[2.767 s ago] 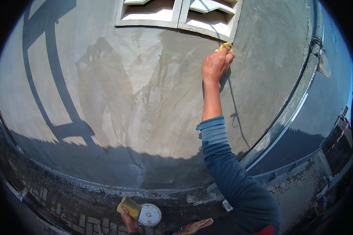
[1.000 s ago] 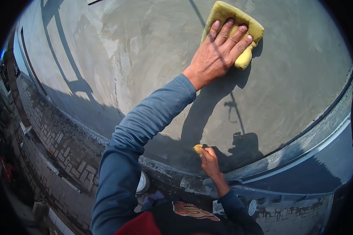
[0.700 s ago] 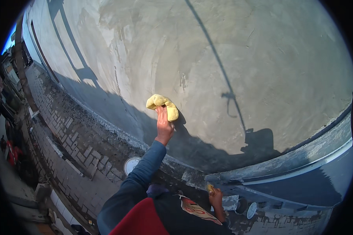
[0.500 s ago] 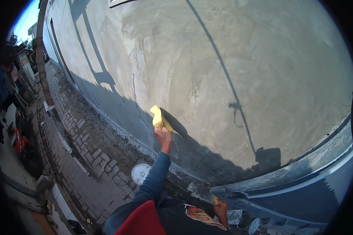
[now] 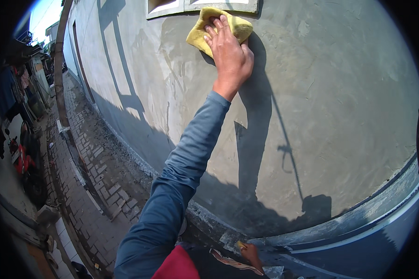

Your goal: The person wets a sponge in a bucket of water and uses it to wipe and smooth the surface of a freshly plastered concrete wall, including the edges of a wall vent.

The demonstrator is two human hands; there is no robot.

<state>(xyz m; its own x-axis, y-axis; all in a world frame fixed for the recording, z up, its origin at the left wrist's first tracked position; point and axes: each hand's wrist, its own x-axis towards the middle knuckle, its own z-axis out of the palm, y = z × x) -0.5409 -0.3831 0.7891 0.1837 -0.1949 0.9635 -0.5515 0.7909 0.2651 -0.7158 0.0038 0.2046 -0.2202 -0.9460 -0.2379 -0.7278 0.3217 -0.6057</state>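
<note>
My left hand [image 5: 233,63] presses a yellow sponge [image 5: 198,37] against the grey plastered wall [image 5: 321,93], just below a pale window frame [image 5: 209,10]. Its fingers lie bent over the sponge's face, and the arm reaches far up. Low down, close to my body, my right hand [image 5: 250,255] is closed round a small yellowish thing [image 5: 240,244]. Most of that thing is hidden in the fist, so its kind does not show. The plaster carries streaks and darker patches, and my arm's shadow falls on it.
A narrow brick-paved path [image 5: 102,186] runs along the wall at left, with rubble at the wall's foot. A wooden post [image 5: 59,74] rises beside it. A red motorbike [image 5: 25,160] stands farther left. At lower right is a ledge [image 5: 381,204].
My left hand has moved up the wall with the sponge, from low down to below the window frame. The view has tilted upward a little. My right hand stays low, closed.
</note>
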